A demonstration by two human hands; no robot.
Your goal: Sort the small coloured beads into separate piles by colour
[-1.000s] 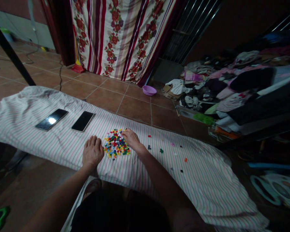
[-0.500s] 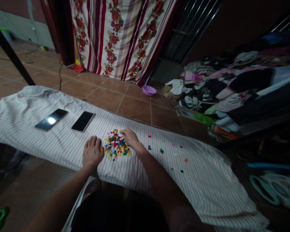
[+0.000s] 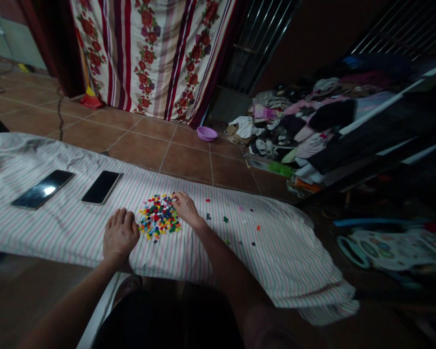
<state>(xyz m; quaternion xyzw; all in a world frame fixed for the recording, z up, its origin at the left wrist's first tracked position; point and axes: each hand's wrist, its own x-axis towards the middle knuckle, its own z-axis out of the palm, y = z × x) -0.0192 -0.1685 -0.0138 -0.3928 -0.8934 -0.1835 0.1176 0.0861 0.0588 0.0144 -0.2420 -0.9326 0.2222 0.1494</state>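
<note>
The right hand seems to be picking at the far right side of the colourful pile, fingers curled close (can't tell if they hold a bit). The left hand lies flat on the striped surface, just left. Picking calls for gentle pinching. The pile's roundish, with no clear long way; bits point everywhere.

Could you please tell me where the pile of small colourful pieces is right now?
In the head view, the colourful pile lies on the striped cloth, left of the picture's centre, between the left hand and the right hand.
</note>
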